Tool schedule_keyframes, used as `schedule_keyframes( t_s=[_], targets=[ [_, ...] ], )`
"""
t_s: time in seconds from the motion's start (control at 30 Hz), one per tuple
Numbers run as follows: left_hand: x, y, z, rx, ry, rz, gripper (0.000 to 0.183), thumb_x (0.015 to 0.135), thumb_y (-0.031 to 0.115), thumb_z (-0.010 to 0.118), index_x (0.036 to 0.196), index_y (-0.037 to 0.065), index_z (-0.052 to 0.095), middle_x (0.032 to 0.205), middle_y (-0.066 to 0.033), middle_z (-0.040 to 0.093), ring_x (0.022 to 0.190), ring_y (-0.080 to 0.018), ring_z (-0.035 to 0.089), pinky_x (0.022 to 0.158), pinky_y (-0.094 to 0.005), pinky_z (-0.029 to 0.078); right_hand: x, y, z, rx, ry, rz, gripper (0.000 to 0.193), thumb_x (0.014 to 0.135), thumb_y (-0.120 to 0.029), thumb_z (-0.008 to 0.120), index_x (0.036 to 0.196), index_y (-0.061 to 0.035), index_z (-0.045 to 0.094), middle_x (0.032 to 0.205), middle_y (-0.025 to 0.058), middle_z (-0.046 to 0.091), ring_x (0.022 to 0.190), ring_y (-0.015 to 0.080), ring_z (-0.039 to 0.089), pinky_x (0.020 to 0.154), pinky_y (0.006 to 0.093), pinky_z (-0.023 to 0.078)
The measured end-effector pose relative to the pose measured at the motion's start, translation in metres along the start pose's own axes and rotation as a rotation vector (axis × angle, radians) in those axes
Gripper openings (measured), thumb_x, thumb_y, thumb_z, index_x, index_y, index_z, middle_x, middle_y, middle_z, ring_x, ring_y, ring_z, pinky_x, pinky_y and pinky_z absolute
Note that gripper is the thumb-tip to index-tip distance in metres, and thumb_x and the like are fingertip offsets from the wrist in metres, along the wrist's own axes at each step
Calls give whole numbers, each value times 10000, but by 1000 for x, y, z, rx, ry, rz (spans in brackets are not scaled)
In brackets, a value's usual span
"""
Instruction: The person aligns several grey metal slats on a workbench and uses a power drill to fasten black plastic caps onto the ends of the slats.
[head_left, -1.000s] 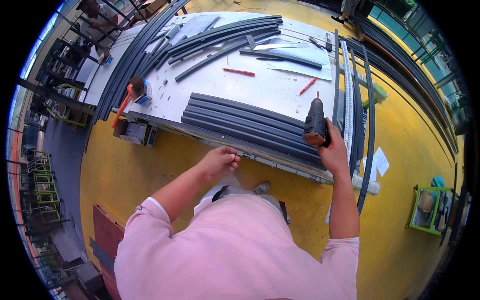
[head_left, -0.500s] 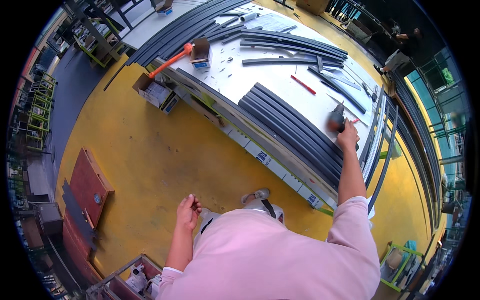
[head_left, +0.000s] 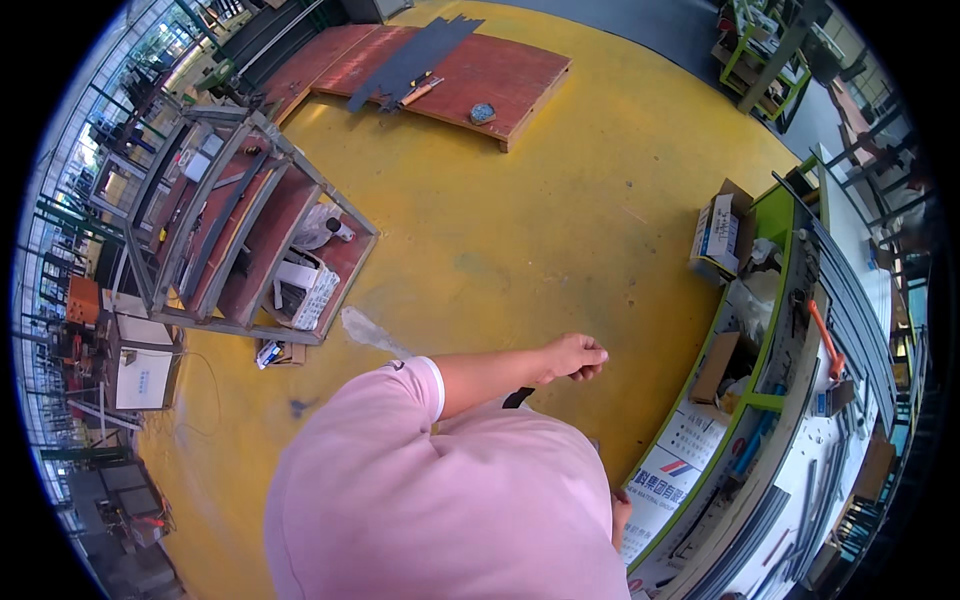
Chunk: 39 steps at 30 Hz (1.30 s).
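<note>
Left hand point(head_left: 575, 357) above yellow floor point(head_left: 500, 230), fingers curled; can't tell if anything is pinched. Right hand point(head_left: 622, 507) mostly hidden by pink shirt point(head_left: 450, 490); grip can't be told. Grey bars point(head_left: 742, 545) lie on bench point(head_left: 768, 402), near right.

Looks like a workshop, judging by yellow floor point(head_left: 500, 240), metal-framed rack point(head_left: 268, 235) (red-shelved, loaded) and desk point(head_left: 795, 468) bearing long dark bars point(head_left: 742, 548).

The left hand point(head_left: 576, 357) has room over the floor point(head_left: 500, 240), barred rightward by the workbench point(head_left: 766, 402), leftward by shelves point(head_left: 264, 255).
</note>
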<state>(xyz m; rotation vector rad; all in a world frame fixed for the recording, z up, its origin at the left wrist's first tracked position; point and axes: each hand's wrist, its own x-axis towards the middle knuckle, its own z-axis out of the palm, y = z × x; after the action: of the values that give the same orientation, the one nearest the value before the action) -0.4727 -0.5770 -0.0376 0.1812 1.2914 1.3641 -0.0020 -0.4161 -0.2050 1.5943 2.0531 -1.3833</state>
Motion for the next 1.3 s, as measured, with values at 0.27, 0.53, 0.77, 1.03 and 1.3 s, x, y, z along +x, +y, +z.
schedule_keyframes(
  t_s=[0.27,0.53,0.77,1.03,1.3],
  targets=[
    [-47,22,-189,-363,429,149,259,1026,374,646,992,118,627,871,4,640,766,-112,602,669,-281,499,78,-90,42,-4,-296,343,138,865,-26,607,993,-48,652,801,65,629,693,181,604,593,317,441],
    [-126,-116,-398,758,1021,-280,323,953,350,584,1107,110,736,1081,-203,717,1036,-422,674,908,-539,524,330,-297,54,118,-303,330,165,847,18,573,968,-92,597,651,56,546,460,178,510,384,331,337],
    [-208,-193,-415,1148,611,-909,259,977,204,552,1103,69,734,1046,-115,763,938,-275,733,811,-448,581,543,-673,176,-124,-450,-72,112,838,4,528,866,-83,593,650,54,533,453,167,504,376,305,344],
    [-93,51,-471,-454,1452,-190,257,1040,247,527,1009,8,615,790,-95,697,685,-179,653,691,-310,528,465,-1040,482,-380,-793,-608,501,887,-83,631,1373,20,566,939,57,685,712,96,616,578,220,437],
    [-354,356,-696,-189,1376,1045,277,1070,291,551,1017,20,545,799,-85,638,742,-173,620,694,-288,492,425,-1124,726,-809,-917,-603,465,851,-137,660,1289,18,661,947,86,734,771,143,678,668,290,528]
  ],
)
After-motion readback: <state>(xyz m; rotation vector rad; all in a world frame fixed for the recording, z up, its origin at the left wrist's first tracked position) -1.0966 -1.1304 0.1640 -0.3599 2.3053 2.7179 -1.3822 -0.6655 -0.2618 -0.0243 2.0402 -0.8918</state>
